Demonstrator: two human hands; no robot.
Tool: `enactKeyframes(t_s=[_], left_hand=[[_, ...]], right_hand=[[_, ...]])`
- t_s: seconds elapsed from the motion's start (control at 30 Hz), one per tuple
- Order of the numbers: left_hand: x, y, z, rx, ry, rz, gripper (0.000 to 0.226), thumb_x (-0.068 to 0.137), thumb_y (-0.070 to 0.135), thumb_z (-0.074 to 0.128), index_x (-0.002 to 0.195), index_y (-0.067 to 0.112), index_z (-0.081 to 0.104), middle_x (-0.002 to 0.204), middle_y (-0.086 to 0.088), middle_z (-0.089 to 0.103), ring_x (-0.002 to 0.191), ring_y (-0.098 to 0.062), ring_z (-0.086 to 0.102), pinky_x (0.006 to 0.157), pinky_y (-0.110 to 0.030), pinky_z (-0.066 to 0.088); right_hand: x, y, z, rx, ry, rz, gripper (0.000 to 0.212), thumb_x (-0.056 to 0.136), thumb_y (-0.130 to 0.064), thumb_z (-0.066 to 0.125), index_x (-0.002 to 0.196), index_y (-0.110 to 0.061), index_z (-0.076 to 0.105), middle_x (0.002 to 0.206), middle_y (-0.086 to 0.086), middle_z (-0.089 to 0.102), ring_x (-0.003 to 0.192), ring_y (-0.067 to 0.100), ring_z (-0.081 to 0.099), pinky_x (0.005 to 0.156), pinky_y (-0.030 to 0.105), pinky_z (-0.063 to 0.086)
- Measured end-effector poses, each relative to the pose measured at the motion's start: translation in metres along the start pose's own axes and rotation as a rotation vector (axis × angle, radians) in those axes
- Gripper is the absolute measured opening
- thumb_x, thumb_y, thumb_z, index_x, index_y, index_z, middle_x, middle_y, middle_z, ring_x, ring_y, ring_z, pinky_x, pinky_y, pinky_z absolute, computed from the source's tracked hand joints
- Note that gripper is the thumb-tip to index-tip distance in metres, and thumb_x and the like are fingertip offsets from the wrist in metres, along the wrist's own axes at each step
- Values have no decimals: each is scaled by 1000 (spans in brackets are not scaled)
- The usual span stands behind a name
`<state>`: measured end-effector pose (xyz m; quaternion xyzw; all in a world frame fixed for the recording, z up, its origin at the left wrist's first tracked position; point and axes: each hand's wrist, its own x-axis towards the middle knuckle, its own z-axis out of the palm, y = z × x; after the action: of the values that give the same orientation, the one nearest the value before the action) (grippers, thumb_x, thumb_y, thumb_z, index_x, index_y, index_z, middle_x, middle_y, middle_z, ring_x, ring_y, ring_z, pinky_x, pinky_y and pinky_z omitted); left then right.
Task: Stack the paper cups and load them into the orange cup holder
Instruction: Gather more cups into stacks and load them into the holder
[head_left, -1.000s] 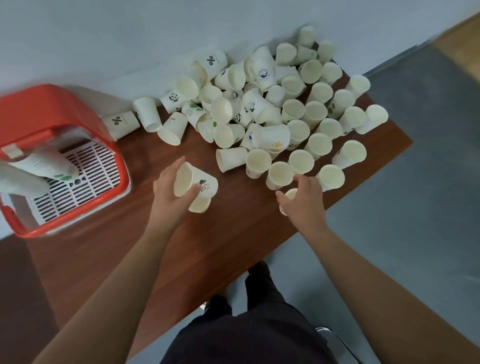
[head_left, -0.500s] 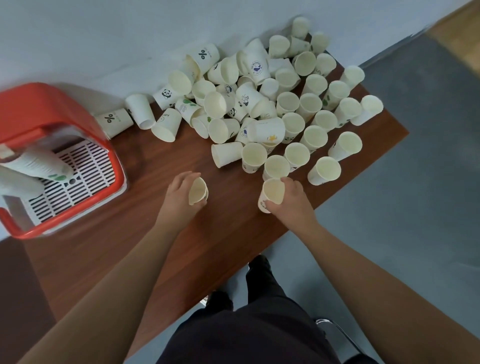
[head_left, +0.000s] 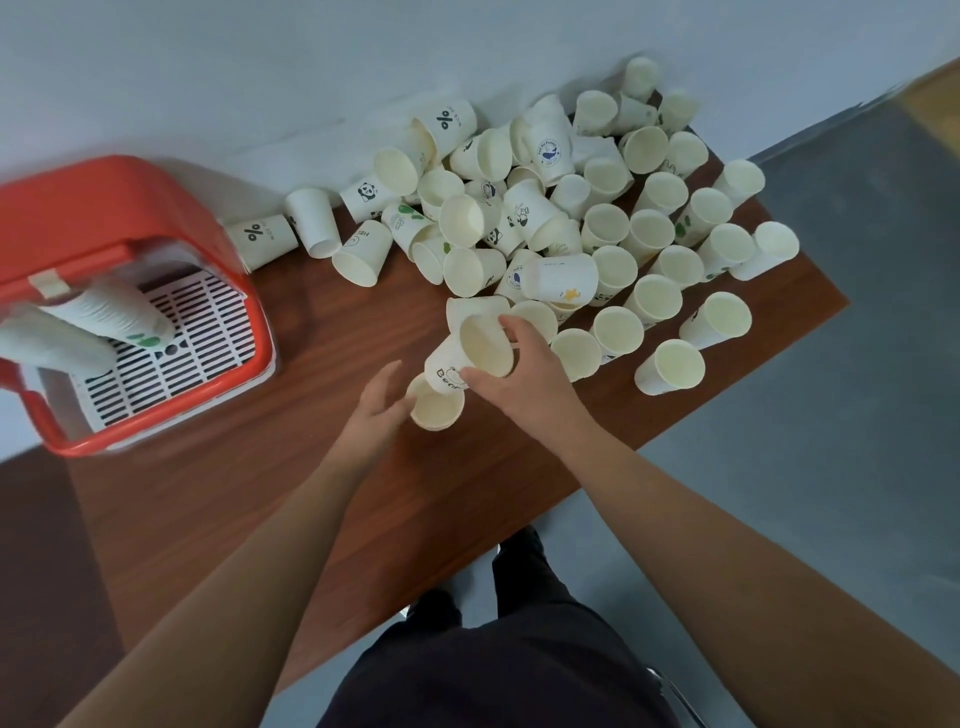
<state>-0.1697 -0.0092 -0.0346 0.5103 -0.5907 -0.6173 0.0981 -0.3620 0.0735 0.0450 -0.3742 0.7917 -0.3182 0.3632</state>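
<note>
Grips the Bear cup (head_left: 449, 371) in the right hand (head_left: 524, 374), now lifted off the desk (head_left: 260, 493) and tilted, base toward the short stack (head_left: 435, 410) cradled by curled fingers of the left hand (head_left: 376, 415). Seems about to nest it. Leaves many loose cups (head_left: 571, 218) waiting, well apart from the orange cup holder (head_left: 104, 208).

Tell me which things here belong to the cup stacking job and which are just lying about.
In the job: loose paper cups, Bear cup in the right hand, plain cup by the left hand, orange cup holder, cup stacks inside it.
Just there: table, wall, floor.
</note>
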Motion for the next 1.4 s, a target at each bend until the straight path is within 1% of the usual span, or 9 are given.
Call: enactKeyframes(t_s=[0.07,0.23,0.37,0.43,0.57,0.8,1.13,1.27,1.4], left_hand=[[-6,4,-6,39,112,-64,35,104,39,47,137,29,56,141,6,55,129,-15,50,101,-30,37],[-14,3,-16,12,29,-2,36,99,58,46,125,41,63,125,19,65,118,-5,59,100,-30,42],[-12,6,-10,54,-36,41,29,99,31,61,128,31,63,119,19,67,105,10,61,94,-15,47],[-10,2,-7,105,-52,64,34,96,14,64,127,27,63,120,15,68,104,7,64,98,-21,50],[-8,6,-5,264,14,76,38,95,15,65,128,31,60,121,15,64,106,-3,62,94,-19,47],[6,49,10,422,155,179,31,94,24,61,125,26,60,123,7,54,113,-11,54,95,-27,43],[79,108,94,676,-77,252,79,85,26,72,151,9,33,155,-9,32,141,-24,35,106,-30,34],[103,115,116,753,-134,233,90,77,26,79,151,7,32,153,-11,34,140,-27,36,110,-38,36],[111,111,125,811,-97,240,78,74,33,81,137,9,43,137,-10,47,127,-29,47,99,-45,45]], right_hand=[[-2,-1,11,-36,-78,-58,79,79,-39,79,145,-22,38,134,-9,46,121,8,44,103,28,40],[-1,11,42,-416,-138,-306,76,81,-38,77,144,-14,41,135,5,47,122,23,47,102,38,43],[7,31,59,-419,-254,-232,87,79,-36,81,150,-18,35,149,3,41,134,25,42,107,40,40],[9,36,60,-384,-296,-199,91,81,-34,80,155,-22,29,154,0,37,137,21,41,108,38,39],[3,42,51,-325,-328,-148,97,82,-39,79,158,-26,19,160,-2,29,145,17,29,113,36,31],[8,83,-26,-460,278,-134,52,85,-30,74,124,-1,54,122,17,49,113,34,50,99,43,45],[38,126,-57,-680,181,-222,19,87,-16,71,102,-4,71,104,12,55,96,27,54,85,40,51],[43,133,-58,-684,160,-301,5,86,-10,69,85,-5,70,93,10,56,84,26,53,75,44,54],[47,141,-60,-640,85,-335,5,85,-9,70,85,-5,68,97,11,56,90,29,53,79,43,53]])
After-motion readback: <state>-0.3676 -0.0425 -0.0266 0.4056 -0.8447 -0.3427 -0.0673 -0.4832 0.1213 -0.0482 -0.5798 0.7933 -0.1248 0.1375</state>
